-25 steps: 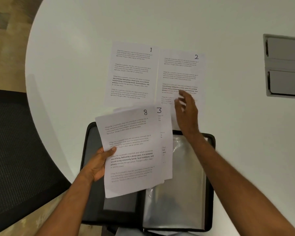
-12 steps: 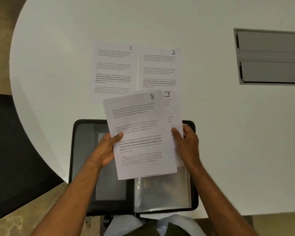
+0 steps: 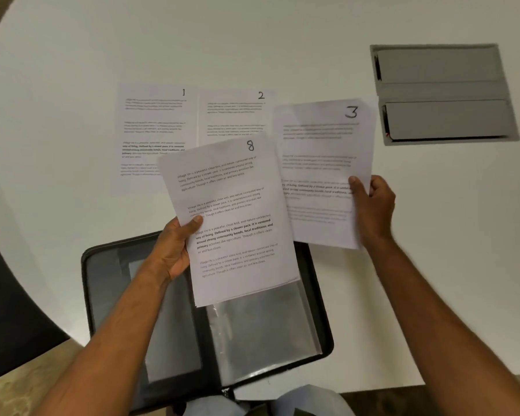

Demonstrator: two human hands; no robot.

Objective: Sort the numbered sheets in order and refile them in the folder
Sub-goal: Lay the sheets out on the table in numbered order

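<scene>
We are laying out sheets in order: our right hand (image 3: pixel 373 205) is pinching sheet 3 (image 3: pixel 321 163), due beside sheet 2 (image 3: pixel 237 115) on the bench (image 3: pixel 282 40), while our left hand (image 3: pixel 174 250) is gripping the remaining stack (image 3: pixel 231 214).

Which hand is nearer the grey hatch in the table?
Right. The right hand, holding sheet 3, is below-left of the hatch; the left hand is much farther left.

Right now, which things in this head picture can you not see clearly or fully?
- Sheets under sheet 8 in the left hand: their numbers are covered by it.
- Sheet 3, pinched by the right hand: motion blur smears the small text.
- Sheets 1 and 2: lower parts hidden behind sheet 8.
- Folder: near edge cut off by the frame; the arm and sheets cover part of it.
</scene>
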